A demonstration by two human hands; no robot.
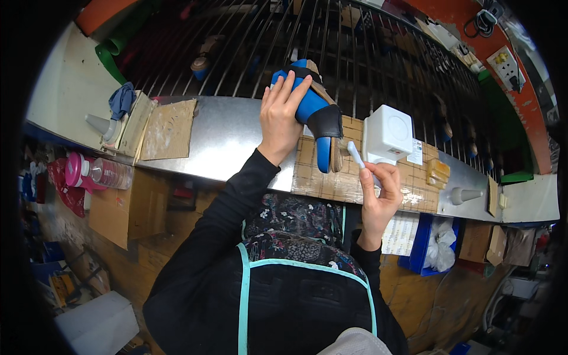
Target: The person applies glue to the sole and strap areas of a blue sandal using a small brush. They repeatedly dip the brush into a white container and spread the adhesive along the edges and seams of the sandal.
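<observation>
Nearest us, at 6 o'clock, we see the patterned apron (299, 222) with pale turquoise edging. Beyond it, just past 3 o'clock from the centre of the view, the right hand (381, 195) is closed in a pinch of thumb and fingers on a pale-handled tool (356, 155) (we take it for a brush). The tool's head points toward 10 o'clock and lies just beside the tan sole; we cannot tell whether the 2 touch.

Between 12 and 1 o'clock is the blue shoe form (310, 105), raised above the bench's far edge, with black straps (325, 122) across it and the sole along its right side. The left hand (283, 106), at 12 o'clock, grips it from above, fingers slightly parted.

As to progress, we judge the piece part-made: the straps already wrap the form and the sole lies along it. How much of the sole has been worked, and how much is left, we cannot tell.

Around the hands, we note taped cardboard (310, 177) on the metal bench (222, 133), a white container (389, 133) at 2 o'clock and a yellow block (438, 173) at 3 o'clock. Farthest off, metal bars (248, 47) span 11 to 1 o'clock, with another shoe (201, 66) among them at 11 o'clock.
</observation>
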